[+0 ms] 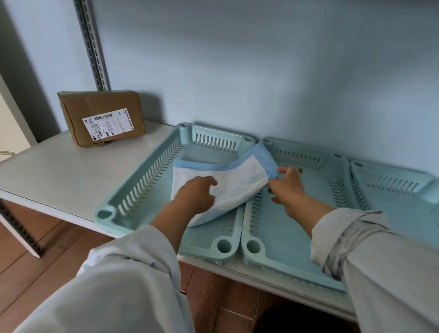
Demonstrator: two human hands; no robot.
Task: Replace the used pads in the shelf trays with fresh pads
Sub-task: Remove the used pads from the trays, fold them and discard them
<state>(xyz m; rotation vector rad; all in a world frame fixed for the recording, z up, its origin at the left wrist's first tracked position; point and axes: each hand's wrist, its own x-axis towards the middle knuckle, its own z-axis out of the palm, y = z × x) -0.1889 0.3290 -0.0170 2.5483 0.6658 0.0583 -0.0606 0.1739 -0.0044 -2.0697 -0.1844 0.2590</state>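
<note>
A white pad with a blue border (241, 178) lies half unfolded over the left turquoise tray (139, 184), its right edge lifted above the rim. My left hand (197, 194) rests on the pad's white face with its fingers curled down onto it. My right hand (286, 186) pinches the pad's blue right corner above the middle tray (285, 228). A third tray (398, 200) sits at the right, partly cut off by the frame. The pad's near edge is hidden under my left wrist.
A taped cardboard box (102, 115) with a shipping label stands at the shelf's back left. The white shelf board (57, 177) ends at a metal upright (16, 225) on the left. Brown floor shows below the shelf's front edge.
</note>
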